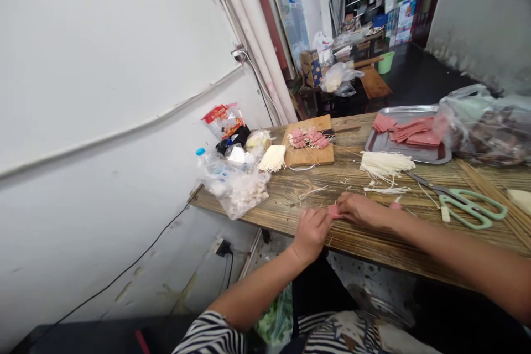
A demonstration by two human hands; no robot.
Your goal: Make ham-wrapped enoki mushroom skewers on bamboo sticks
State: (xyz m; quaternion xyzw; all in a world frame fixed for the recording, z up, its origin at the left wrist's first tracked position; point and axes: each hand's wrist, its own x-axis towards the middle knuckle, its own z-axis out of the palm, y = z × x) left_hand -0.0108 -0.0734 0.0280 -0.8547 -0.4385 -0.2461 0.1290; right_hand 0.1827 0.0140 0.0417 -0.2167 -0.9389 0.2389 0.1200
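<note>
Near the front edge of the wooden table, my left hand and my right hand meet over a pink meat slice. Fingers of both hands pinch it from either side, hiding most of it. Another small pink roll lies just beyond my right wrist. Farther back sits a bundle of enoki mushrooms, with a few loose strands in front of it. Green-handled scissors rest to the right of the mushrooms. A metal tray at the back right holds a stack of pink meat slices.
A cutting board at the back carries skewered rolls. Beside it are more enoki and a plastic bag. Bamboo skewers lie on the right, below a large filled bag. A wall borders the left.
</note>
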